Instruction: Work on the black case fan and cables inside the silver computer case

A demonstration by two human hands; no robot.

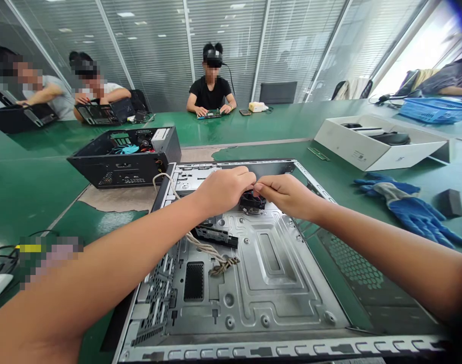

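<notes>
An open metal computer case (302, 288) lies on its side in front of me. Over its far part, my left hand (226, 188) and my right hand (286, 194) meet with fingertips pinched together. What they pinch is too small or hidden to make out. Just beneath the fingers is a small black cooling fan (252, 202) with a metallic base, partly covered by my hands. A bundle of beige cables (204, 247) trails over the case's left side, its connectors on the bare metal floor. Beside the cables sits a black-and-metal drive bracket (217, 236).
Behind on the left stands another black computer case (134, 169) with parts inside. To the right are a white box (367, 151), blue gloves (416, 210), a dark block (450, 202) and a green memory stick (319, 153). Several people work across the green table (249, 132).
</notes>
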